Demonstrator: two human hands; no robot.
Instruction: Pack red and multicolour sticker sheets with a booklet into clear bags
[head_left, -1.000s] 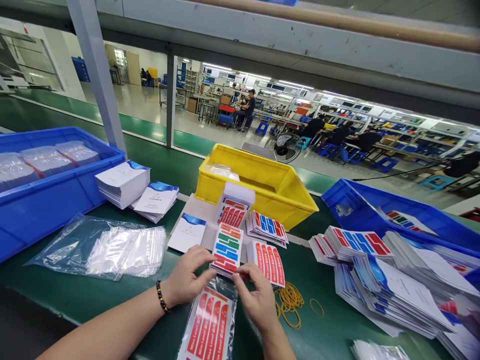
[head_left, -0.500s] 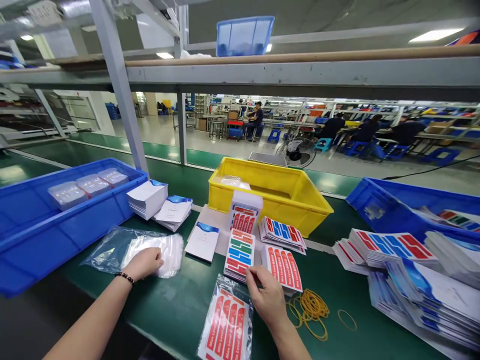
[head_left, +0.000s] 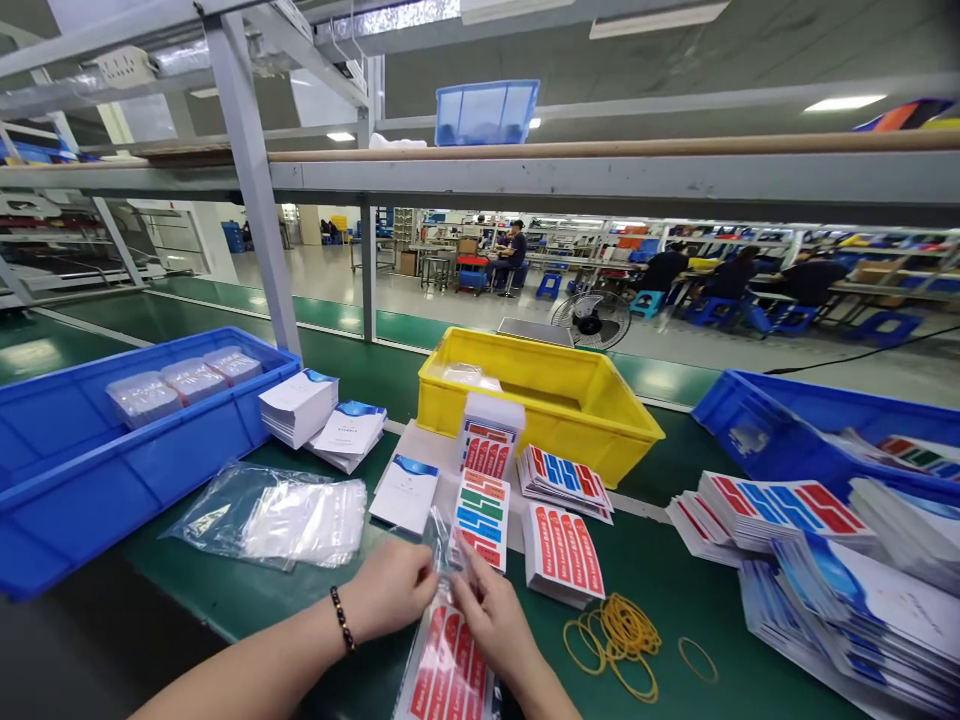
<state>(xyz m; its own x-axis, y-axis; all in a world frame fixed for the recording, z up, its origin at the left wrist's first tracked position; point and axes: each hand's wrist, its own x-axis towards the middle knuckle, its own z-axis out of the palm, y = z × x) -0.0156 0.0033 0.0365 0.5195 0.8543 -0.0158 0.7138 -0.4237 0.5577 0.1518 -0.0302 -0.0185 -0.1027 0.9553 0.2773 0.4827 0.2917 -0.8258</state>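
Observation:
A clear plastic bag (head_left: pixel 448 665) holding a sheet of red "Max Level / Min Level" labels lies at the table's front edge. My left hand (head_left: pixel 401 588), with the beaded bracelet, pinches the bag's upper left edge. My right hand (head_left: pixel 489 612) grips the bag's mouth from the right, its fingertips overlapping the lower edge of a stack of multicoloured label sheets (head_left: pixel 481 505); exactly what lies under them is partly hidden. Left of that stack is a white booklet (head_left: pixel 405 495) with a blue top. A pile of red label sheets (head_left: pixel 564 550) sits to the right.
Empty clear bags (head_left: pixel 307 520) lie at left, near booklet stacks (head_left: pixel 300 405) and a blue bin (head_left: pixel 150 440). A yellow bin (head_left: pixel 540 400) stands behind. Rubber bands (head_left: pixel 626 635), more booklets (head_left: pixel 862 610) and another blue bin (head_left: pixel 780 420) are at right. A shelf beam (head_left: pixel 600 180) crosses above.
My left hand has left the pile of empty bags and moved right to the filled bag's mouth. My right hand has shifted slightly left and down to the bag. The camera view has tilted up a little.

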